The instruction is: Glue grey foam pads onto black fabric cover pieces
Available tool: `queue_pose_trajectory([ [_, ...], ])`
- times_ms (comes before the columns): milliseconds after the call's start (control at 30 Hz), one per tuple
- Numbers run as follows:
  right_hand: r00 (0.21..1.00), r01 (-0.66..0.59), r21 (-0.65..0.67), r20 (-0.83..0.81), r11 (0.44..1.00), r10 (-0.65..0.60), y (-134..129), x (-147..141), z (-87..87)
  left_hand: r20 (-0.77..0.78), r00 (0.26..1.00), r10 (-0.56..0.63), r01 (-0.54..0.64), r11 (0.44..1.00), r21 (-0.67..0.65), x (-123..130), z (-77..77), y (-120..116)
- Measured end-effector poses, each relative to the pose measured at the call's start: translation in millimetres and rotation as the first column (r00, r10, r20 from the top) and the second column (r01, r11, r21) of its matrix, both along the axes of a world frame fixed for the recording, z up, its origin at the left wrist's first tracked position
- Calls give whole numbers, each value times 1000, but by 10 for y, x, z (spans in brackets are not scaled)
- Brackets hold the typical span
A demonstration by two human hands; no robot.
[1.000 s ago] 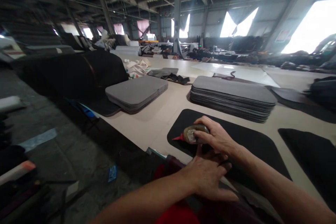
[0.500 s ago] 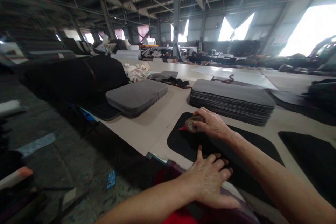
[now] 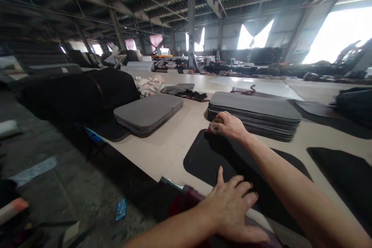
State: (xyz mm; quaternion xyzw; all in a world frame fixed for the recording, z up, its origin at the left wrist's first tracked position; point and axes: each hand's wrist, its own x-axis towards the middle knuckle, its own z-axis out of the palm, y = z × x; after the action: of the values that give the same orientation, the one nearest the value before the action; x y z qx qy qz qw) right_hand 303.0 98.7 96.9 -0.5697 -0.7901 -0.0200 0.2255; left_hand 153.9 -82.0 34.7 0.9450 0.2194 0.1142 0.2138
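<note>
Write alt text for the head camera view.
A person's right hand holds a red-tipped squeeze bottle at the far corner of a black foam pad on a long cream worktable while the left hand presses the pad's near edge. Stacked grey foam pads lie beyond.

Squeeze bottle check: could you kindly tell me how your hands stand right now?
Right hand gripping brown squeeze bottle, red tip at far edge of black pad. Left hand spread flat on pad. Grey pad stack just beyond.
</note>
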Motion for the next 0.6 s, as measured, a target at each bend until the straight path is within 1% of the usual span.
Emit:
queue_pose_trajectory([
  [133,1000,26,-11,4,1000,-26,49,-3,-4,10,1000,4,-4,1000,-6,5,-9,2],
  [300,999,39,-22,18,999,-39,45,28,8,10,1000,2,-2,1000,-20,10,-23,14],
  [467,997,70,-39,45,997,-68,14,142,100,11,1000,5,-4,1000,-20,13,-21,15],
  [600,993,102,-65,72,993,-97,-28,321,196,22,999,27,-27,1000,-5,21,-35,2],
])
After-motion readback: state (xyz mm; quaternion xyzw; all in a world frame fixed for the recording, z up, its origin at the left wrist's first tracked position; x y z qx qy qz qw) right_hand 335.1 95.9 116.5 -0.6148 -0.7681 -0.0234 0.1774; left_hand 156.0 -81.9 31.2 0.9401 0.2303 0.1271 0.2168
